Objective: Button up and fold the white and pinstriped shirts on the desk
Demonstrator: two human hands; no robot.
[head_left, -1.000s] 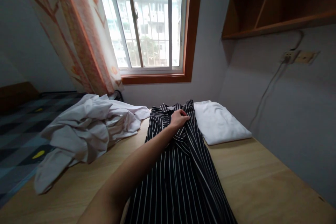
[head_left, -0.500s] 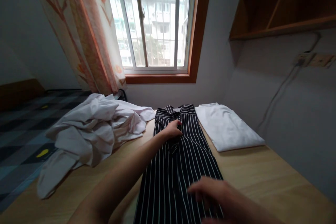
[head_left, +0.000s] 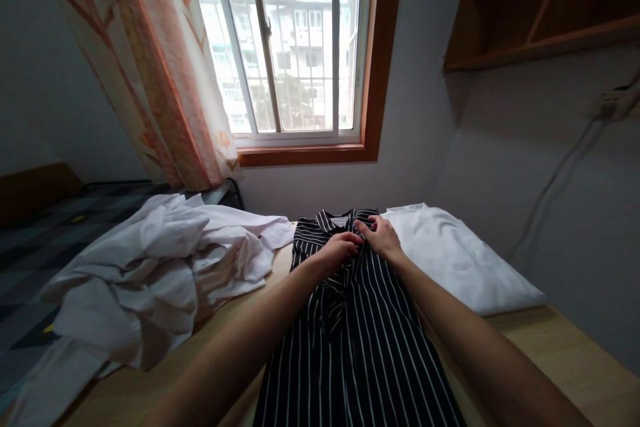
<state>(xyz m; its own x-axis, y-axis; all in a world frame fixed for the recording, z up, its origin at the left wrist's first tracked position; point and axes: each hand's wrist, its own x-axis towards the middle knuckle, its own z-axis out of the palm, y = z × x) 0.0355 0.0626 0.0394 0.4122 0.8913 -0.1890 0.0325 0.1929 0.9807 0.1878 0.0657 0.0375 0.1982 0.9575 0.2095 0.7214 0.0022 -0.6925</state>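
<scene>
A black garment with white stripes lies lengthwise on the wooden table, its collar at the far end. My left hand is on its upper front, fingers closed on the cloth just below the collar. Close beside it on the right, my right hand touches the garment near the collar, its thumb and fingers apart. The exact contact of the fingertips is hard to make out.
Crumpled white cloth lies at the left, a folded white cloth at the right. Beyond are a curtain, a window, a checkered bed and a wall shelf.
My right hand has moved from the near right up to the collar, beside my left hand. My left hand stays on the upper front. The view has shifted slightly.
</scene>
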